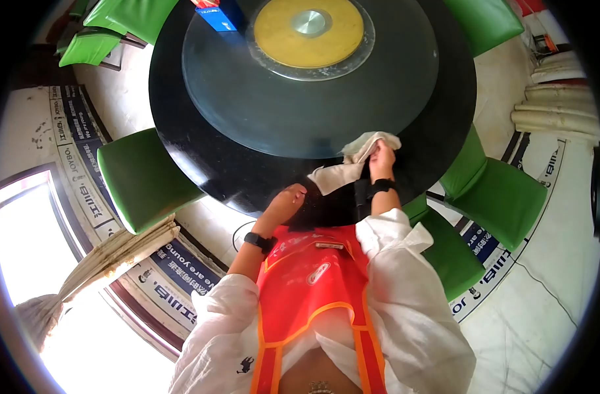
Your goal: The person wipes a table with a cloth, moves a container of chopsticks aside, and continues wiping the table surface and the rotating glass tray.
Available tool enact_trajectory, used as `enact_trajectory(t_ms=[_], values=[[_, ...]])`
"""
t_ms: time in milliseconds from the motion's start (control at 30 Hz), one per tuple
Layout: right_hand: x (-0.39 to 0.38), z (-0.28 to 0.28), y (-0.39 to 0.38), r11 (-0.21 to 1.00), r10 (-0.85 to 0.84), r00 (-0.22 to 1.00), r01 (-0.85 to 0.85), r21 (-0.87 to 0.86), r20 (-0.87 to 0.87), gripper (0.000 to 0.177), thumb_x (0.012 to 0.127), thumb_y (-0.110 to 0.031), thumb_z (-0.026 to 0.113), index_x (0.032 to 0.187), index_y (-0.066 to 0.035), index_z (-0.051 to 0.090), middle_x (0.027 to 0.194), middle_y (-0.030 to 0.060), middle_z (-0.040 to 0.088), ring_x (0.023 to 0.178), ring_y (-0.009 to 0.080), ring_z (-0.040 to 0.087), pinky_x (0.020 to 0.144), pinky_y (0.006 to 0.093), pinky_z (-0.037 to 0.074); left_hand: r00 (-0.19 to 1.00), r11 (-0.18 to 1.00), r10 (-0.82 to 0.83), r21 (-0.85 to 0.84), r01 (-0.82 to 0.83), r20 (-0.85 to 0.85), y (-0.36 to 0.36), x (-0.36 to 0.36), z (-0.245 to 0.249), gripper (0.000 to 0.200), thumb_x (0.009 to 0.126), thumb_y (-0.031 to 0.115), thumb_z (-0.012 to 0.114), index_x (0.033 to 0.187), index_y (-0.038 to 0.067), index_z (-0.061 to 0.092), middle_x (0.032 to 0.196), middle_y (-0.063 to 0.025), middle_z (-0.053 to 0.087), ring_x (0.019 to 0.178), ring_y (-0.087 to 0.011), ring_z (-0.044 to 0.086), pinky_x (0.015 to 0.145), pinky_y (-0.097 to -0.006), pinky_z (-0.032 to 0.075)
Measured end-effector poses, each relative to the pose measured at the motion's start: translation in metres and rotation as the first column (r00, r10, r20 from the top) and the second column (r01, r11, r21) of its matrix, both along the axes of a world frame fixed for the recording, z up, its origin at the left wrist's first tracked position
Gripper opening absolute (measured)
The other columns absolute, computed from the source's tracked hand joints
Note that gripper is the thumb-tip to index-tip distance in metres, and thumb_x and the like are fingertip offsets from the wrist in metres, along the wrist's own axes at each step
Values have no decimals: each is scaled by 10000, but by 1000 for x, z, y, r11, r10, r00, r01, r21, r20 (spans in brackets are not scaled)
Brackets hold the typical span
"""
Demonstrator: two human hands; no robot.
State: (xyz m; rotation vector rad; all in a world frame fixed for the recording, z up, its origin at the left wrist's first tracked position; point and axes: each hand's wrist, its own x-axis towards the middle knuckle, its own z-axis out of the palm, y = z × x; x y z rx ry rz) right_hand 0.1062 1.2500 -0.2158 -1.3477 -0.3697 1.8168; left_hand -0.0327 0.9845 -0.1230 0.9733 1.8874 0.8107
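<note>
A crumpled beige cloth (339,176) lies over the near edge of the black round table (208,164), with part of it bunched up. My right hand (381,159) is closed on the bunched part, near the rim of the dark glass turntable (260,118). To the left, my left hand (288,202) is held by the table's near edge, its fingers curled in, close to the cloth's left corner but apart from it. What it holds, if anything, is too small to make out.
A yellow disc (273,33) with a metal centre sits on the turntable, beside a blue box (221,18) with red contents. Green chairs (139,177) surround the table, several on the right. A curtain (109,259) hangs at lower left.
</note>
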Motion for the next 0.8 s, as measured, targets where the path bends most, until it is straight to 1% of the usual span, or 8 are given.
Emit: enact_trajectory(t_ms=[133, 300, 433, 500, 567, 633, 700, 800], values=[[9, 15, 23, 995, -73, 996, 69, 75, 45, 103, 811, -97, 563, 897, -44, 586, 865, 29, 578, 765, 135, 548, 639, 250, 443, 999, 998, 30, -49, -31, -17, -28, -27, -9, 169, 823, 98, 475, 962, 33, 544, 792, -92, 583, 691, -177, 550, 642, -287, 448], [5, 2, -11, 956, 140, 960, -195, 219, 241, 219, 770, -75, 570, 968, 19, 571, 953, 64, 585, 863, 160, 559, 758, 276, 444, 978, 977, 177, -140, -161, 109, -53, -45, -22, 178, 814, 95, 444, 932, 32, 561, 799, -144, 601, 723, -246, 582, 664, -326, 455], [-18, 8, -73, 970, 198, 980, -192, 146, -28, 197, 753, -53, 597, 946, -23, 571, 901, 14, 584, 794, 100, 546, 691, 228, 439, 981, 968, 91, -246, -47, 169, -59, -41, -35, 187, 801, 108, 455, 939, 32, 556, 775, -137, 607, 695, -252, 588, 644, -325, 458], [-28, 14, -90, 971, 232, 971, -235, 53, 53, 128, 743, -70, 612, 861, -42, 571, 789, -18, 569, 644, 56, 508, 529, 195, 387, 991, 973, -63, -214, 88, 121, -54, -40, -37, 169, 838, 87, 425, 951, 34, 539, 755, -61, 582, 635, -140, 542, 610, -274, 452], [-34, 10, -95, 952, 303, 947, -306, 9, 103, 67, 762, -92, 604, 793, -64, 553, 623, -14, 511, 461, 76, 450, 391, 213, 321, 996, 966, -56, -249, 73, 77, -37, -39, -32, 166, 811, 59, 440, 937, 22, 542, 770, -95, 579, 679, -198, 559, 630, -291, 456], [-39, 5, -96, 925, 377, 912, -380, -15, 162, 68, 756, -95, 605, 759, -74, 540, 573, -21, 475, 408, 75, 409, 361, 215, 286, 954, 992, 55, 121, -20, -294, -24, -43, -44, 193, 771, 42, 462, 947, 17, 539, 855, -146, 564, 793, -270, 556, 691, -326, 456], [-38, 10, -93, 922, 384, 903, -386, -26, 194, 70, 754, -88, 602, 757, -73, 533, 597, -13, 484, 440, 79, 430, 380, 223, 316, 925, 996, 86, 60, -69, -370, 4, -44, -11, 263, 740, 35, 474, 1001, 11, 508, 991, -187, 511, 922, -327, 507, 774, -376, 430], [-26, 9, -66, 991, 136, 984, -133, -34, 117, 116, 727, -48, 619, 740, -98, 515, 671, 1, 510, 548, 99, 488, 510, 262, 459, 841, 990, 139, 42, -137, -523, 35, -56, 7, 382, 738, 60, 467, 1118, 33, 449, 1137, -159, 456, 1043, -329, 450, 859, -399, 388]])
